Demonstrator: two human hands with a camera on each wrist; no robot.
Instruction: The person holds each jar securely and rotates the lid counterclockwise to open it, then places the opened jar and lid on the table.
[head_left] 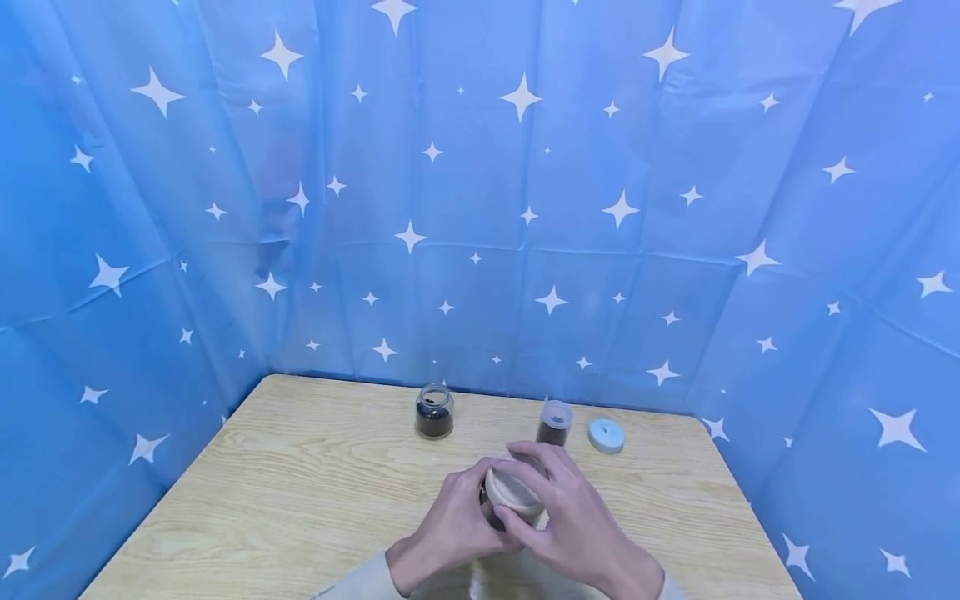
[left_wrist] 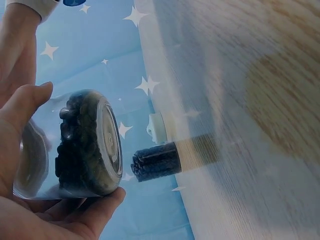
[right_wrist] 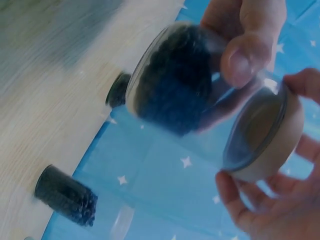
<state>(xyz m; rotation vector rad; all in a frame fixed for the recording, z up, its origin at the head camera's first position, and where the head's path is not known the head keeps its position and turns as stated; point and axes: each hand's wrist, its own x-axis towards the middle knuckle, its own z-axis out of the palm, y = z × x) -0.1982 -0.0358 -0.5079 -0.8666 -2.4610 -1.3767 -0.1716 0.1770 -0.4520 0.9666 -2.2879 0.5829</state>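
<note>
A clear glass jar (left_wrist: 85,145) with small dark pieces inside is gripped by my left hand (head_left: 461,517), thumb on one side and fingers round the other. It is held above the table, tilted in the wrist views. Pinched at its rim by the fingers and thumb of my right hand (head_left: 566,517) is a round beige lid (right_wrist: 290,145) with a clear seal. The lid is at the jar's mouth; whether it is seated cannot be told. In the head view both hands cover most of the jar.
Toward the back of the wooden table (head_left: 300,467) stands an uncovered glass jar (head_left: 435,414) of dark pieces. Right of it are a clear cylindrical container (head_left: 553,425), also holding dark pieces, and a round light-blue lid (head_left: 606,435). A blue starry curtain (head_left: 480,192) hangs behind the table.
</note>
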